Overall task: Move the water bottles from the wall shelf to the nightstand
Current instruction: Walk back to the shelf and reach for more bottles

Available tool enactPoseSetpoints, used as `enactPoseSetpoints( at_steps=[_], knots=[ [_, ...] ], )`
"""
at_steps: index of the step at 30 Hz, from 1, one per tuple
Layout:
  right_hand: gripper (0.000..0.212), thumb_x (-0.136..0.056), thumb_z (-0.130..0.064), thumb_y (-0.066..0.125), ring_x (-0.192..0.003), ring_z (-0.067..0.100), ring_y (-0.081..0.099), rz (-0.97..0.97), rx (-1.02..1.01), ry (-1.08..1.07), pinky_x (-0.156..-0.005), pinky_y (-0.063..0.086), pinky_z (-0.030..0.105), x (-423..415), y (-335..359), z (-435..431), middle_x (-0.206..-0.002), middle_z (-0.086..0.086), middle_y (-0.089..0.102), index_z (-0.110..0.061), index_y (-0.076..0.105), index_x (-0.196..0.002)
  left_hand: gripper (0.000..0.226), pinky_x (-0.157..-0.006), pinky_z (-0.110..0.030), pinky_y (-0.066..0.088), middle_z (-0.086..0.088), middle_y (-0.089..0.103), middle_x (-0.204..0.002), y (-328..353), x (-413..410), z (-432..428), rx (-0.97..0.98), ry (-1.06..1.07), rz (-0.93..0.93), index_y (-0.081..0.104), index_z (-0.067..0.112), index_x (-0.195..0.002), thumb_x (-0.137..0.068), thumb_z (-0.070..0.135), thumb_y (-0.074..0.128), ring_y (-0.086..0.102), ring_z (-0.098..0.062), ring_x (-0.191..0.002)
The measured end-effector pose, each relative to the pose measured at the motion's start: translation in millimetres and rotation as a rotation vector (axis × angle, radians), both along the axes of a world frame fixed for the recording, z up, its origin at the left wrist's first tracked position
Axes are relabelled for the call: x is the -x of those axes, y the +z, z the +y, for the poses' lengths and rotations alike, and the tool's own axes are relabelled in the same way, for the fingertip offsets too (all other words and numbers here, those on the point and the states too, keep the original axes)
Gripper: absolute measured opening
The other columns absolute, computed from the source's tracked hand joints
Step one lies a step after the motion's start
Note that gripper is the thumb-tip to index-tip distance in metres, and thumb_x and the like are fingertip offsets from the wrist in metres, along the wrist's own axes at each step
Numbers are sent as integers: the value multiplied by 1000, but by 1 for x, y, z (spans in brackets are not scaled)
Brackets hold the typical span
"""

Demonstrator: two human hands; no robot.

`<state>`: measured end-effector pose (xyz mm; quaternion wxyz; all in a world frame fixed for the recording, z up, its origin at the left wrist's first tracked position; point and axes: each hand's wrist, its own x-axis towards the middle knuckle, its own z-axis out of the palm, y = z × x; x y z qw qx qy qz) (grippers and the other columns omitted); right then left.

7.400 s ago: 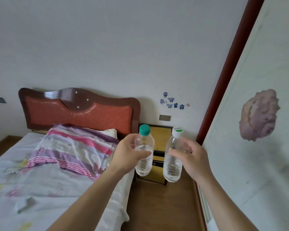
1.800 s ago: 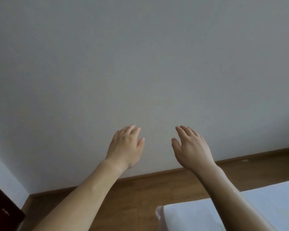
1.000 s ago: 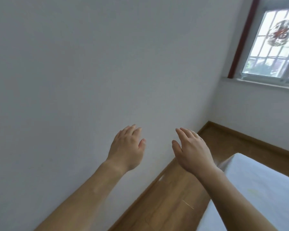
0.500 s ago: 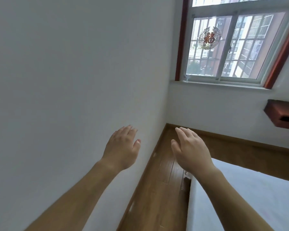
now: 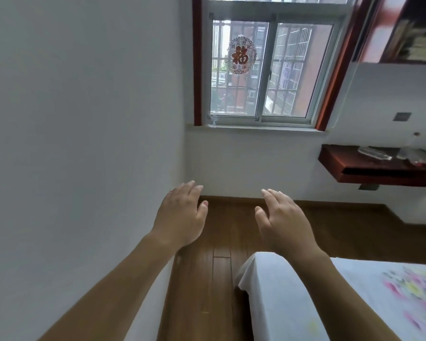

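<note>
Two clear shapes, which we read as the water bottles [image 5: 418, 157] though blur hides detail, lie on the dark red wall shelf [image 5: 379, 174] at far right. Both hands hang well apart from the shelf. The left hand [image 5: 180, 217] is beside the white wall [image 5: 84, 143], fingers straight, loosely together, gripping nothing. The right hand [image 5: 284, 222] is above the bed [image 5: 293, 303] corner, fingers likewise straight and empty. Wooden floor [image 5: 221, 242] lies beneath, with the window [image 5: 268, 70] beyond.

dark red wall shelf [image 5: 379, 172], brown floor [image 5: 221, 254]
</note>
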<state>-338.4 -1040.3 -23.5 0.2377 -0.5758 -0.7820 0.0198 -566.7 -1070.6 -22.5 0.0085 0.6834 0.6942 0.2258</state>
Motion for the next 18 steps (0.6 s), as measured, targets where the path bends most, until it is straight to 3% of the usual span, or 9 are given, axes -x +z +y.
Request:
enactPoseSetpoints(
  at_steps=[8, 18],
  knots=[
    [51, -98, -38, 40, -142, 18, 31, 24, -13, -100, -118, 23, 37, 5, -13, 177, -151, 0, 41, -18, 40, -145, 51, -124, -37, 17, -1, 29, -162, -8, 8, 195, -14, -104, 57, 34, 21, -153, -104, 37, 36, 22, -19, -150],
    [53, -99, -39, 36, -143, 17, 26, 2, 10, -122, -119, 21, 37, 9, 7, 410, -154, 0, 36, -19, 35, -148, 52, -124, -37, 16, -1, 30, -162, 10, 18, 438, -12, -151, 63, 33, 21, -154, -104, 38, 35, 21, -18, -150]
  ],
)
